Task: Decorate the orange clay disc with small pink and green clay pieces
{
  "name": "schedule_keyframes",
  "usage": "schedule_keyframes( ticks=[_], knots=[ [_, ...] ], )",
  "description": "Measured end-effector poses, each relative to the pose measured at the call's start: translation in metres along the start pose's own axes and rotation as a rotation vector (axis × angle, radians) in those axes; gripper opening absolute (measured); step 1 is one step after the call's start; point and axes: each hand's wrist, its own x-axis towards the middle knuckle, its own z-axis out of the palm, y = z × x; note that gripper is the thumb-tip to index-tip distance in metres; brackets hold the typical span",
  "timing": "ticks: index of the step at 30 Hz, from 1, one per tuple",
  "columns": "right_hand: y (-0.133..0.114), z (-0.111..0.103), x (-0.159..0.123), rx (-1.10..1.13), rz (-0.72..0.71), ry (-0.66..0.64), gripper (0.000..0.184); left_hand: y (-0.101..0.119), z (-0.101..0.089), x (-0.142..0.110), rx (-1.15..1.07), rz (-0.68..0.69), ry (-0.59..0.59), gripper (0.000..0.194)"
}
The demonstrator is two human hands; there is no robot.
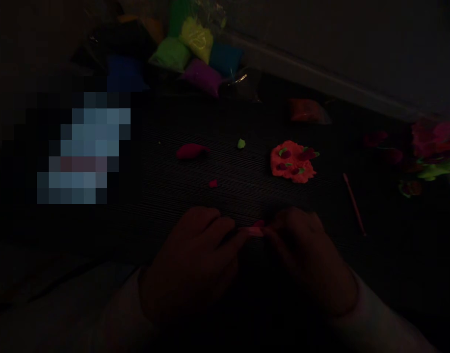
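Note:
The scene is very dark. A small pink piece of modelling clay [257,230] is held between the fingertips of both hands, low over the dark table. My left hand [202,250] pinches its left end, with the fingers curled. On the other end, my right hand [309,250] closes thumb and fingers. Beyond the hands lie a small dark-pink clay bit [213,184], a tapered dark-pink clay lump [191,151] and a small green clay bit [241,143]. A flat orange clay piece [293,172] with red and green bits pressed on it lies ahead of my right hand.
A thin pink modelling stick [355,205] lies at the right. Bagged clay in several colours, including a purple pack [202,76], sits at the back, with an orange pack [306,112] apart. Colourful clay shapes [434,142] stand far right. A blurred-out bright patch [88,152] is at left.

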Motion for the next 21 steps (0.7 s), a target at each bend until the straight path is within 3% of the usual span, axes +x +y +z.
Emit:
schedule_keyframes(
  ticks=[4, 12, 21],
  knots=[
    [0.0019, 0.0014, -0.0024, 0.032, -0.010, 0.028, 0.006, 0.0002, -0.0002, 0.0017, -0.010, -0.004, 0.009, 0.028],
    [0.0036, -0.0016, -0.0058, 0.146, 0.009, 0.049, 0.003, -0.0024, 0.0001, -0.0036, -0.111, -0.113, 0.141, 0.017],
    [0.0024, 0.0006, -0.0061, 0.100, -0.118, 0.041, 0.002, -0.0007, -0.0031, 0.0055, -0.191, -0.130, -0.041, 0.027]
  ],
)
